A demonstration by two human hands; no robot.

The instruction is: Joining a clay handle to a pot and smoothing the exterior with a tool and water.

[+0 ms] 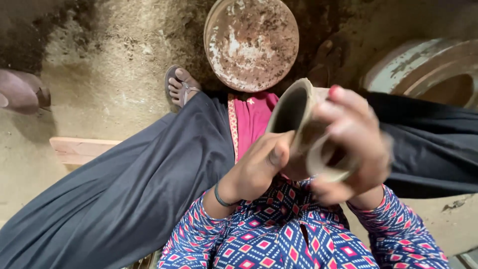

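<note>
Across the lower half of the frame I see my dark trouser legs [124, 194] spread wide over the earthen floor [114, 55]. At top centre lies a round, crusted metal dish [251, 42]. Right of centre I hold a grey clay pot [294, 112] tilted, mouth toward upper left. My right hand [356, 144], blurred, wraps it; my left hand [259, 167] curls closed, thumb on its rim.

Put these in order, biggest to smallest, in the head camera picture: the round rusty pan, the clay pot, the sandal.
1. round rusty pan
2. clay pot, though it's nearer the camera, so this is unsure
3. sandal
</note>
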